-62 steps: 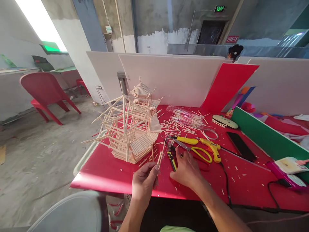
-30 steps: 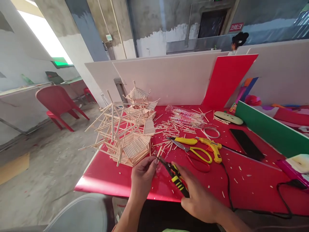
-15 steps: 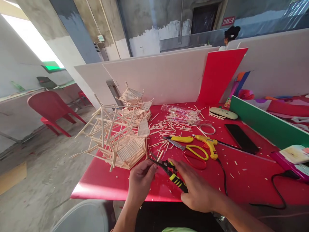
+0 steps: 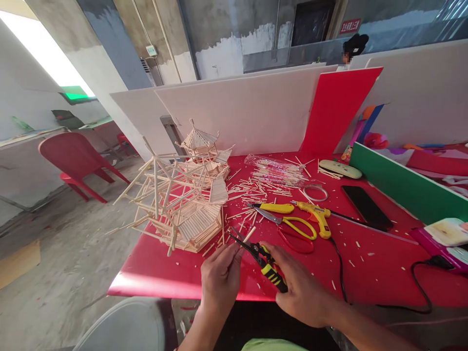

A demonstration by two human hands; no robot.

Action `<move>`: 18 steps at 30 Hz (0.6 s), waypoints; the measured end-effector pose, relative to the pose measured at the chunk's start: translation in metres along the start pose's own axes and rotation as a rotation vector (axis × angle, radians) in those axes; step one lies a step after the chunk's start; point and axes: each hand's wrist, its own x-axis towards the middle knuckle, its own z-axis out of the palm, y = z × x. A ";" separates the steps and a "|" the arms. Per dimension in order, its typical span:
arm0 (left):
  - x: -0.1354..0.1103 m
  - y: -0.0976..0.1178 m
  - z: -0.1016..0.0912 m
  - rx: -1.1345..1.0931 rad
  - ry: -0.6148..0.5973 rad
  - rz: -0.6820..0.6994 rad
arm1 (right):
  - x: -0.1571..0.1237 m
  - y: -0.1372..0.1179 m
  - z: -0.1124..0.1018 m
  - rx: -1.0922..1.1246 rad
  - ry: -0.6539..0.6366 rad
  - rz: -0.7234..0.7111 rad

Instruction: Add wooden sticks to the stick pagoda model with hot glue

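Observation:
My right hand (image 4: 302, 290) is closed around the black and yellow handles of a pair of pliers-like cutters (image 4: 272, 275), whose dark jaws point up and left. Between the fingertips of my left hand (image 4: 221, 273) is a thin wooden stick (image 4: 250, 235), slanting up to the right across the jaws. Whether the blades touch the stick I cannot tell. Just beyond my left hand stands a pavilion model made of sticks (image 4: 197, 224), with an open roof frame. A second stick pavilion (image 4: 200, 140) with a covered roof rises behind it.
On the red table (image 4: 164, 280) lie scissors (image 4: 300, 226), a yellow utility knife (image 4: 277, 208), a yellow glue gun (image 4: 317, 214) with its cord, a phone (image 4: 366, 207), a tape ring (image 4: 315, 193) and scattered sticks (image 4: 256, 190). A green board (image 4: 409, 183) stands at right; a person (image 4: 353, 48) is beyond the partition.
My left hand has shifted slightly right and turned, its fingers more curled. The stick and the cutter jaws have moved a little right with it. The view has tilted slightly.

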 end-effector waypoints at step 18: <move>0.000 0.000 -0.002 -0.300 -0.316 -0.386 | -0.002 0.015 -0.007 -0.014 -0.064 -0.094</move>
